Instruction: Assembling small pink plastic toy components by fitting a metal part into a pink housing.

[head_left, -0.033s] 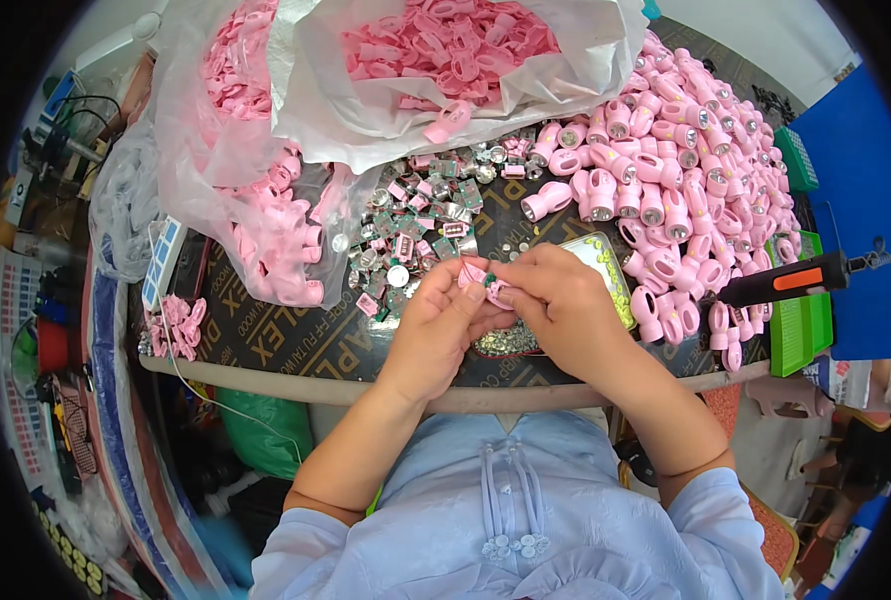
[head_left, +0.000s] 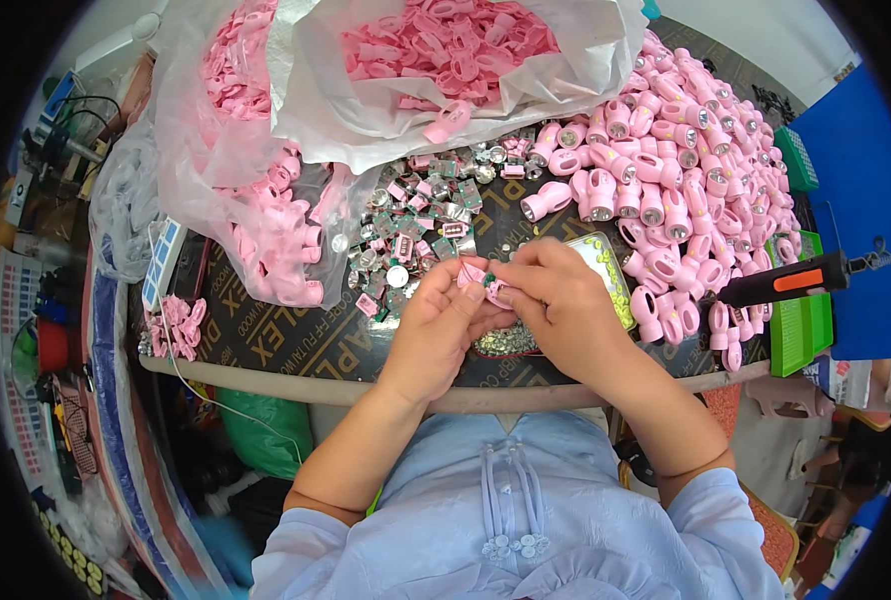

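Observation:
Both my hands meet over the near edge of the dark table. My left hand (head_left: 434,322) is closed round a pink plastic flashlight shell (head_left: 473,275), with a bit of green circuit board showing in it. My right hand (head_left: 564,295) pinches at the same shell from the right; its fingertips partly cover the spot. Just beyond lies a heap of small metal, green and pink flashlight inserts (head_left: 406,235). A tray of tiny metal parts (head_left: 506,342) sits under my hands, partly hidden. Beside my right hand stands a container of yellow-green pieces (head_left: 606,262).
A large pile of pink flashlights (head_left: 666,160) covers the table's right side. Bags of pink shells (head_left: 456,45) stand at the back and left. A black and orange electric screwdriver (head_left: 786,285) hangs at right above a green basket (head_left: 801,335). A white cable (head_left: 206,395) droops at left.
My right hand has risen very slightly, its index finger bending a little more at the shell. My left hand and the shell look unmoved.

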Available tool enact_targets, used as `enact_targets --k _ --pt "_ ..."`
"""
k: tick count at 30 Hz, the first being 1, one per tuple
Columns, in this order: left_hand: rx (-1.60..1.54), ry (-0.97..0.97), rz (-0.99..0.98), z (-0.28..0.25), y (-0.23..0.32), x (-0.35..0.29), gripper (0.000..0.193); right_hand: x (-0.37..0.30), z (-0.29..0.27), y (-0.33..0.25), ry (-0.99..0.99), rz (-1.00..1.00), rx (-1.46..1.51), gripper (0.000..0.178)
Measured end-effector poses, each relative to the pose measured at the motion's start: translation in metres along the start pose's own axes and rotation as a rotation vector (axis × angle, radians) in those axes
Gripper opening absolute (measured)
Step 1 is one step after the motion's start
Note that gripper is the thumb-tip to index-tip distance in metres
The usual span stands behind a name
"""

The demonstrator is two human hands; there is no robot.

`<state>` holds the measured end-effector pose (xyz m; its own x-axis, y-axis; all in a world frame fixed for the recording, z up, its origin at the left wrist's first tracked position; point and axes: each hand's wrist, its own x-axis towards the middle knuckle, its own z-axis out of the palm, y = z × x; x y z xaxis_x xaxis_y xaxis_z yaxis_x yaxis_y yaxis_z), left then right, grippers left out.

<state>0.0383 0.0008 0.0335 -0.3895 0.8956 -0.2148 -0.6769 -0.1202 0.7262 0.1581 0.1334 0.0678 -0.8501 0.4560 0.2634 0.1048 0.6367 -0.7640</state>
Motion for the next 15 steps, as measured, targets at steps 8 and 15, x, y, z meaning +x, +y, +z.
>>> enact_targets --k 8,15 --pt "-0.181 0.033 0.018 0.012 -0.005 -0.005 0.029 -0.002 -0.002 -0.004 0.1 -0.26 -0.314 0.047" --pt "-0.129 0.028 0.09 0.019 -0.014 -0.006 0.027 -0.012 0.006 0.015 0.231 -0.413 -0.257 0.043"
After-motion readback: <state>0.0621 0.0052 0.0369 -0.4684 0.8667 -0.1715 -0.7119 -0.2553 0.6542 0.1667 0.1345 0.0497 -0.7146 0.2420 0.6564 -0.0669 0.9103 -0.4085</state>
